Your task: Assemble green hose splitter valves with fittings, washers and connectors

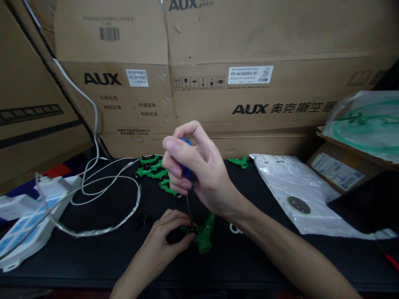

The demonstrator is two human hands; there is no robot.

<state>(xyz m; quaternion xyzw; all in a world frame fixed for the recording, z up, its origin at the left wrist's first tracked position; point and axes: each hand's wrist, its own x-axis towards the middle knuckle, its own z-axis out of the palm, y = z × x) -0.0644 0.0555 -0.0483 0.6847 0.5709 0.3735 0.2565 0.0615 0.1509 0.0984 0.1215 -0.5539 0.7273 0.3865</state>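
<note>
Currently, your right hand has its fingers curled tight around the blue handle of a screwdriver, with the thumb laid up near the top end. You hold it close to upright, its thin shaft running down to a dark spot on a green fitting; whether the tip is seated there, you cannot tell from this view. That fitting lies on the bench near its front edge, partly covered by your left hand. The left fingers are nearly closed, thumb and index pinching the fitting's left part beside the shaft. Just left of that hand sit some small black pieces, dim against the bench. Beyond your hands lies a cluster of green parts, and one more green part rests apart, farther right. To your right, by your forearm, are white rings, then a plastic bag with a round dark disc on it. A power strip stands at your far left.
</note>
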